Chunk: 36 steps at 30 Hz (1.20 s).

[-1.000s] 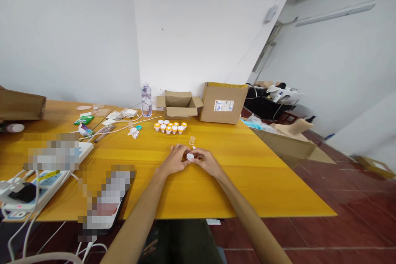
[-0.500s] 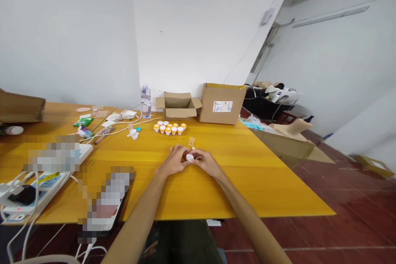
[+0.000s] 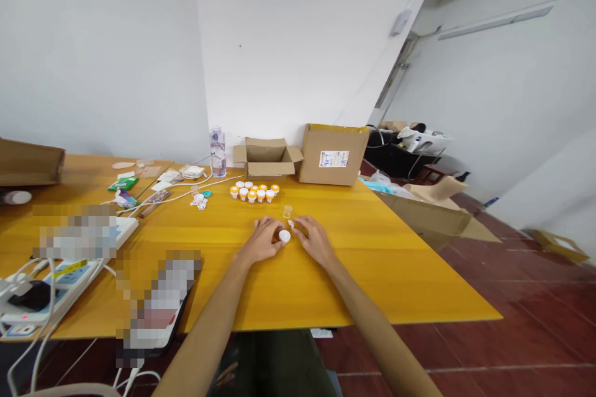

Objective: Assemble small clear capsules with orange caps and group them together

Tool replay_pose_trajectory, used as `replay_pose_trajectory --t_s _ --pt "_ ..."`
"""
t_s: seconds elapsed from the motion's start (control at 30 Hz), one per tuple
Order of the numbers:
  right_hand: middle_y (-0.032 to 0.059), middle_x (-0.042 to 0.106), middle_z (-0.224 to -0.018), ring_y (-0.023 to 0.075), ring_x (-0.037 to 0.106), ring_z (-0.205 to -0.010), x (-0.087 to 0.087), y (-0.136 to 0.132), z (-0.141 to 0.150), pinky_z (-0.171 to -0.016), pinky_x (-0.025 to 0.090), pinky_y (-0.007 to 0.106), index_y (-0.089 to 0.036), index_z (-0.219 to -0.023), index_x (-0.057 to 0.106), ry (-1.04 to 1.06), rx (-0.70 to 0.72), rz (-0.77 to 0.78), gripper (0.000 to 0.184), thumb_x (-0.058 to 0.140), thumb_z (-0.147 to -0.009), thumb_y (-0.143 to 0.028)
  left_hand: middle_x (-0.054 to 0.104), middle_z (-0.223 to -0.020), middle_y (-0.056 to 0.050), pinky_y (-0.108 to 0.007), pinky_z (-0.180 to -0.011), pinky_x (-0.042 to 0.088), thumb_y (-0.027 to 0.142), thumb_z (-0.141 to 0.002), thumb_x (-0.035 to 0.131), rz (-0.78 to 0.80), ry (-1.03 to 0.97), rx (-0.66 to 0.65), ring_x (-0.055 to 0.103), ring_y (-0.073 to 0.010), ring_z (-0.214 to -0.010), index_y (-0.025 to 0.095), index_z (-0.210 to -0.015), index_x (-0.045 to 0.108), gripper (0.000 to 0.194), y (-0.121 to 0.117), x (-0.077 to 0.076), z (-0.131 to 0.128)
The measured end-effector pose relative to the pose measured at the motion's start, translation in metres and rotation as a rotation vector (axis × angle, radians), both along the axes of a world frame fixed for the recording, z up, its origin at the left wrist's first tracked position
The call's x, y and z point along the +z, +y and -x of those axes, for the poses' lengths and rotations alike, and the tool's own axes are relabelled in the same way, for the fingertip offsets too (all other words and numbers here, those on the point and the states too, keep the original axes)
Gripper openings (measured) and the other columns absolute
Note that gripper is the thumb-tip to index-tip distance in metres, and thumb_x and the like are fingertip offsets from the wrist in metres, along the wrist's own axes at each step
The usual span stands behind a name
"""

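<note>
My left hand [image 3: 261, 240] rests on the yellow table [image 3: 354, 260] with its fingertips closed on a small white-capped vial [image 3: 284, 236]. My right hand [image 3: 313, 239] lies just right of the vial, fingers stretched out and apart, holding nothing. A tiny clear vial [image 3: 287, 211] and a small white bit [image 3: 291, 223] sit just beyond the hands. Farther back stands a cluster of several orange vials with white caps [image 3: 254, 191].
An open cardboard box [image 3: 267, 157] and a closed one [image 3: 333, 153] stand at the table's back, beside a water bottle [image 3: 216, 151]. Cables, power strips [image 3: 51, 288] and small items crowd the left side. More boxes lie on the red tiled floor at right.
My right hand has let go of the white-capped vial and drawn slightly to the right, fingers spread. The left hand keeps hold of it.
</note>
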State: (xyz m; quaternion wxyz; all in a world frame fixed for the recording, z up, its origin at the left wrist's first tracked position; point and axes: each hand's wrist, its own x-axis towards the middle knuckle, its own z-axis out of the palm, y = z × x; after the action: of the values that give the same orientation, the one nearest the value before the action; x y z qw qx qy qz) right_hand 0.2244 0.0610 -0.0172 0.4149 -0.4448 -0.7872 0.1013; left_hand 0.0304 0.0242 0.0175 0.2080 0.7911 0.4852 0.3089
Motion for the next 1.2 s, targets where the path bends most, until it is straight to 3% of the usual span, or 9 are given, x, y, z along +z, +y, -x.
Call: replay_pose_trajectory --t_s 0.17,0.37,0.63,0.73,0.97,1.2 --pt "0.0083 0.070 -0.107 0.0245 0.063 -0.100 -0.001 -0.001 0.002 -0.091 0.050 0.040 -0.028 -0.102 0.073 -0.133 0.022 -0.004 0.022 0.056 -0.089 -0.024 0.067 -0.103 -0.004 -0.041 -0.094 0.036 0.020 -0.074 0.067 -0.010 0.004 -0.005 0.051 -0.0265 -0.108 0.025 -0.099 0.062 0.025 -0.001 0.001 0.000" --pt "0.0090 0.071 -0.098 0.0254 0.064 -0.094 0.002 0.001 -0.004 -0.087 0.051 0.040 -0.027 -0.092 0.073 -0.074 0.023 0.073 0.024 0.051 -0.090 -0.018 0.068 -0.100 -0.004 -0.041 -0.093 0.034 0.021 -0.077 0.065 -0.025 0.016 0.004 0.051 -0.0268 -0.107 0.025 -0.096 0.064 0.019 -0.001 0.003 0.000" --pt "0.0078 0.071 -0.091 0.0244 0.066 -0.087 0.010 0.000 0.000 -0.082 0.053 0.039 -0.025 -0.086 0.066 0.272 0.005 0.168 0.012 0.057 -0.087 -0.032 0.068 -0.101 -0.004 -0.042 -0.094 0.034 0.021 -0.080 0.062 -0.043 0.064 0.031 0.051 -0.0274 -0.109 0.025 -0.095 0.064 0.015 0.002 0.005 -0.005" --pt "0.0068 0.071 -0.089 0.0235 0.066 -0.084 0.014 -0.002 0.004 -0.076 0.053 0.037 -0.023 -0.086 0.063 0.417 0.019 0.226 0.020 0.061 -0.083 -0.043 0.067 -0.103 -0.005 -0.043 -0.095 0.033 0.021 -0.080 0.063 -0.049 0.066 0.059 0.050 -0.0278 -0.111 0.025 -0.098 0.064 0.019 0.004 0.004 -0.008" --pt "0.0037 0.070 -0.088 0.0200 0.066 -0.086 0.021 -0.008 0.011 -0.081 0.055 0.034 -0.023 -0.092 0.064 0.633 0.253 0.432 0.040 0.077 -0.069 -0.053 0.062 -0.116 -0.006 -0.043 -0.096 0.035 0.027 -0.075 0.070 -0.038 0.037 0.061 0.048 -0.0288 -0.113 0.027 -0.113 0.061 0.040 0.004 0.007 0.003" --pt "0.0022 0.071 -0.083 0.0167 0.066 -0.079 0.027 -0.024 0.018 -0.076 0.054 0.031 -0.021 -0.090 0.073 0.433 0.543 0.782 0.040 0.084 -0.063 -0.048 0.064 -0.110 -0.005 -0.043 -0.096 0.037 0.013 -0.078 0.055 -0.058 0.000 0.237 0.049 -0.0281 -0.112 0.028 -0.106 0.064 0.033 0.008 0.003 0.019"
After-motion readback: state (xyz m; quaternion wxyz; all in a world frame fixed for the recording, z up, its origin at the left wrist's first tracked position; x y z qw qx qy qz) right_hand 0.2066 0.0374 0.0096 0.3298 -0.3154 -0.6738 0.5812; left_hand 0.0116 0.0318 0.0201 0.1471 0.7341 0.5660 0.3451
